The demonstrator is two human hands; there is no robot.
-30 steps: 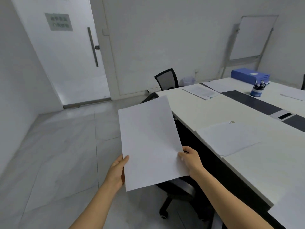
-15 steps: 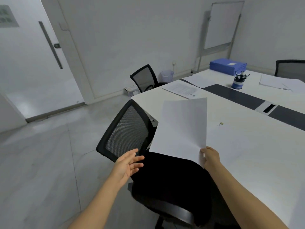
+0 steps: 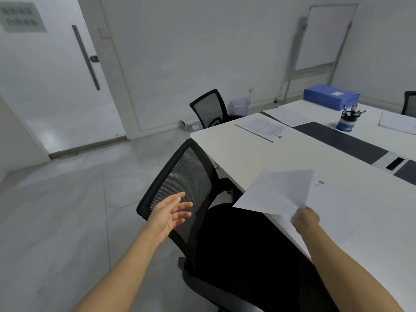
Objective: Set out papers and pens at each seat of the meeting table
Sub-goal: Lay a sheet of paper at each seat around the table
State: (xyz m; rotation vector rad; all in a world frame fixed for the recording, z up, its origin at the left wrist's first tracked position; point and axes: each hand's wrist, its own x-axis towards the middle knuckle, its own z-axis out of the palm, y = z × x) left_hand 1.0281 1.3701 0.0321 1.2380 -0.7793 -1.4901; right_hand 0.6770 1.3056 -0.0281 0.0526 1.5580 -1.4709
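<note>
Paper sheet pinched by one corner over the meeting table edge.
The right hand grips the near corner with curled fingers, the paper fanning away from them above the edge; the left hand is spread, holding nothing, beside the chair back. I judge it light, limp and easily creased: a one-corner hold lets it sag, so a second pinch at the corner opposite the fingers would steady it.
</note>
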